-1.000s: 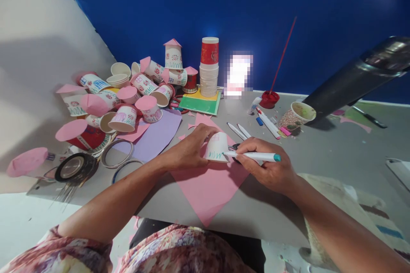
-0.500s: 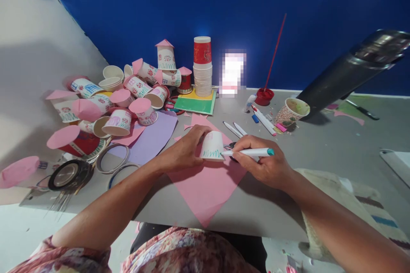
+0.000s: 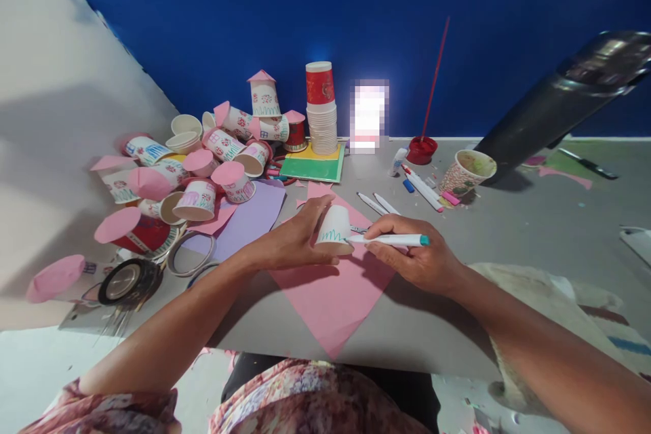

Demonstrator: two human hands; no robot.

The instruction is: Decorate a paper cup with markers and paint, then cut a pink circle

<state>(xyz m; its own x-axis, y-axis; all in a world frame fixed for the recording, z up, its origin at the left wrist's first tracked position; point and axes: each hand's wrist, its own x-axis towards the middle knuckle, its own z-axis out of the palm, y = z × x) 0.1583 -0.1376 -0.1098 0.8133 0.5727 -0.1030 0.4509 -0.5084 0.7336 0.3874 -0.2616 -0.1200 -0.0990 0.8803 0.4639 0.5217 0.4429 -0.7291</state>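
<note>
A white paper cup, turned upside down and slightly tilted, is held from its left side by my left hand. Green zigzag strokes run along the cup's lower part near the rim. My right hand grips a white felt-tip marker with a green end, its tip at the right side of the cup's drawn band. Beneath both hands lies a pink sheet of paper. Scissors are partly hidden behind the cup and right hand.
Decorated cups with pink paper roofs pile up at the left, near tape rolls. A stack of cups stands on a green-and-yellow book. Loose markers, a patterned cup and a black flask are at the right.
The cup has turned and tilted in my left hand, so a different stretch of the green strokes faces me. The marker tip stays near the cup's right side. The view has shifted slightly.
</note>
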